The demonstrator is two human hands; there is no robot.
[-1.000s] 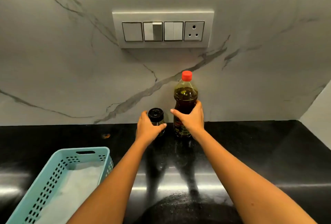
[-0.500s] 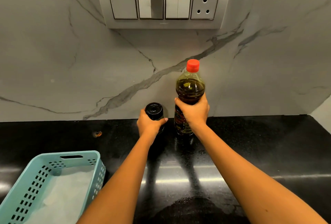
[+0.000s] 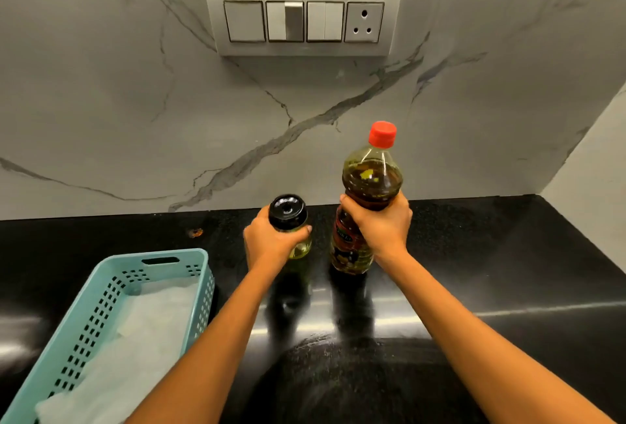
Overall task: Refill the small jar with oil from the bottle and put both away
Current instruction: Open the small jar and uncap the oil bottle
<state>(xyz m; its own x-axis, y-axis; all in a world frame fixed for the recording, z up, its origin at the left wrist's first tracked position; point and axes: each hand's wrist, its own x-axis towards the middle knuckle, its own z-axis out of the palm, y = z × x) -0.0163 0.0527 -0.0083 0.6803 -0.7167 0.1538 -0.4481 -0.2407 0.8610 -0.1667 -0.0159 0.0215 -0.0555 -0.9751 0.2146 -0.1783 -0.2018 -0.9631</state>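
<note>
The small jar (image 3: 290, 220), with its black lid (image 3: 288, 210) on, sits inside the curl of the left hand (image 3: 271, 244); the thumb and fingers wrap its glass body from the near side, so only the lid and a sliver of pale yellow glass at 3 o'clock of the hand show; the oil bottle (image 3: 369, 183), red cap (image 3: 382, 134) screwed on, is gripped round its waist by the right hand (image 3: 381, 230), fingers closed over the dark oil, with the label and base showing below at 7 o'clock of the hand; the jar is just beside the bottle at its 9 o'clock, not touching; both forearms reach straight out from 6 o'clock, wrists level, over the black countertop (image 3: 501, 271); whether either base is lifted off the surface cannot be told; the bottle leans slightly, cap toward 1 o'clock; compared with half a second ago, both grips are the same, but jar and bottle now lie farther out from the marble backsplash (image 3: 101, 102); a blue basket (image 3: 101, 308) lined with white paper (image 3: 149, 335) lies at 8 o'clock of the jar; a switch panel (image 3: 301, 19) is at 12 o'clock.
</note>
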